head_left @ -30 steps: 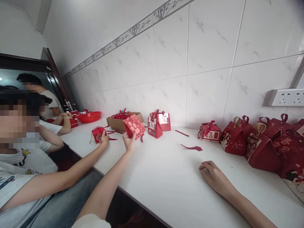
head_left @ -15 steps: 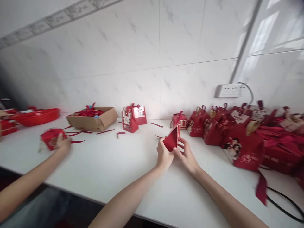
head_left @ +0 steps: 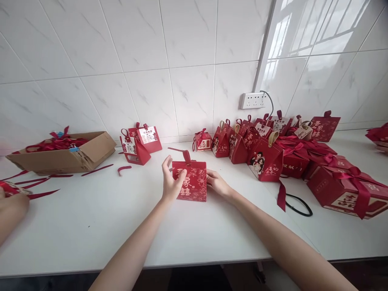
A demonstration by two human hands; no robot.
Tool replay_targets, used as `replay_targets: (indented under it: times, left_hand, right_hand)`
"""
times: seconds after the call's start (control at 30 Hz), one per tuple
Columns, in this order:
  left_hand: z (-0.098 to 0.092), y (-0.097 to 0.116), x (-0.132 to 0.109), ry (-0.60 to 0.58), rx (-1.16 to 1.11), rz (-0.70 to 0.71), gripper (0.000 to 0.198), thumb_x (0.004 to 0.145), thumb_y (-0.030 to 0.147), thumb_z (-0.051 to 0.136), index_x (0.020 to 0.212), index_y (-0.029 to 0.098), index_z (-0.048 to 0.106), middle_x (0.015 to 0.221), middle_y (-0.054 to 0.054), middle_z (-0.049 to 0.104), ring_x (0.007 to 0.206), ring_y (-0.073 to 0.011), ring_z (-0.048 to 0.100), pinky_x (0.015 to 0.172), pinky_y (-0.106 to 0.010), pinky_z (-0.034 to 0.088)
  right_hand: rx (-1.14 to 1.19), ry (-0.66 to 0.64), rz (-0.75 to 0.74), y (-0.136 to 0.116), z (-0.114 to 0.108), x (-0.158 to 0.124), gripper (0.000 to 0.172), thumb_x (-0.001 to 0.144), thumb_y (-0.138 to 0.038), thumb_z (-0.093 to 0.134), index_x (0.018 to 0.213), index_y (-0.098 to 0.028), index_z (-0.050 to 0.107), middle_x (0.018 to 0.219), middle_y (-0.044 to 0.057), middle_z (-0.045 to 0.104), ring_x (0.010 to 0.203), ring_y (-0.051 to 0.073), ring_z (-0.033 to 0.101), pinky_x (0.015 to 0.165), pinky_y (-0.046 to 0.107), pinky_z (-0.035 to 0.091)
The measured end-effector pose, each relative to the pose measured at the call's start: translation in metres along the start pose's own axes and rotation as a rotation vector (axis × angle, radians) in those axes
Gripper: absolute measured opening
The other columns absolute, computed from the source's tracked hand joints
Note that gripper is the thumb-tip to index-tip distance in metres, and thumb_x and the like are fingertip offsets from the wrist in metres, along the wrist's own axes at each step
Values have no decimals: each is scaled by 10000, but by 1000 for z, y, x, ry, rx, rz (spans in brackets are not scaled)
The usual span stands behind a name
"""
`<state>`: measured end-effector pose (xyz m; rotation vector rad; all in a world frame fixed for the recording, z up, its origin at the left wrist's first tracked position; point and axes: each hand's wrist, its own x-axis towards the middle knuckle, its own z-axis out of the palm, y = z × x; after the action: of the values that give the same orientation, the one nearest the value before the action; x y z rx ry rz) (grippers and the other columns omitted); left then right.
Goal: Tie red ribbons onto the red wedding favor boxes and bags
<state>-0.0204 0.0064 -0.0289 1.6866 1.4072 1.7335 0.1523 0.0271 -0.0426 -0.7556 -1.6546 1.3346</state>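
A flat red paper gift box (head_left: 190,180) with gold lettering and a ribbon loop at its top stands on the white counter (head_left: 127,226). My left hand (head_left: 170,181) pinches its left edge, thumb on the front, fingers raised. My right hand (head_left: 217,183) grips its right edge from behind, fingers curled. Two folded red boxes with white labels (head_left: 140,142) stand behind it on the left. A small ribboned red box (head_left: 202,140) sits behind on the right.
A cardboard box (head_left: 65,155) of red ribbons sits at left, loose ribbons (head_left: 97,169) beside it. Several finished red gift boxes (head_left: 273,155) crowd the right, near a wall socket (head_left: 254,100) and a black cord (head_left: 298,206). Another person's hand (head_left: 10,204) holds something red at far left.
My view swung right. My left hand carried the red box from the left to the middle; my right hand came off the counter and took its other edge. The box now faces me.
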Motion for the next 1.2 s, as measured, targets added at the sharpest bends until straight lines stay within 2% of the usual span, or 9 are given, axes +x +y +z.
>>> replay_targets:
  times: [0.1,0.2,0.3,0.4,0.53,0.6,0.7,0.9,1.2]
  left_hand:
    - [-1,9,-4,-121,-147,-137,374,789,406,565,1090,207,467,962,-63,620,810,-178,629,705,-289,520]
    - [0,20,-9,-124,-136,-90,231,758,386,610,807,192,494,713,4,589,656,-141,586,612,-244,488]
    - [0,29,-12,-138,-68,-12,220,741,329,620,687,199,452,606,42,512,560,-113,508,560,-223,442]
    - [-1,33,-12,-203,-60,22,193,753,316,600,680,196,467,616,37,499,569,-112,500,561,-223,432]
    - [1,33,-11,-225,-112,-13,245,778,382,593,679,193,471,599,33,491,561,-114,506,539,-217,429]
    - [3,33,-10,-213,-95,-9,202,794,381,583,752,192,524,655,20,556,604,-121,548,572,-217,450]
    - [3,35,-10,-215,-66,33,189,816,352,564,915,194,593,850,-20,653,769,-145,619,691,-231,488]
    - [3,37,-16,-145,-74,56,185,792,325,609,918,190,626,910,-30,689,840,-157,641,749,-245,506]
    - [3,40,-9,-203,-169,-56,164,757,334,634,783,173,648,789,-21,687,756,-161,636,673,-245,500]
  right_hand:
    - [5,-5,-52,-19,-9,1,271,790,-423,545,892,-190,638,891,54,684,850,231,619,792,408,476]
    - [-89,161,-303,-44,-15,5,222,787,-332,536,955,-212,617,1050,49,639,1035,228,566,907,402,427]
    - [-300,241,-455,-56,-7,8,140,832,-304,512,870,-203,601,940,41,629,930,189,584,847,350,449]
    - [-390,307,-440,-49,8,4,209,890,-317,456,739,-199,538,761,19,575,737,150,555,716,300,455]
    - [-437,362,-464,-38,14,-6,212,923,-319,425,761,-213,512,781,22,551,787,159,529,743,304,438]
    - [-454,368,-481,-37,12,-8,195,922,-316,432,779,-216,518,797,24,557,806,164,530,755,308,437]
    - [-459,349,-487,-37,9,-8,185,919,-324,438,802,-215,531,816,24,570,801,163,537,752,307,438]
    - [-432,294,-427,-39,7,-9,198,918,-346,433,818,-208,535,808,11,576,762,146,546,728,283,437]
    - [-451,241,-395,-46,4,-12,148,881,-311,482,819,-197,552,821,18,601,765,152,565,737,289,439]
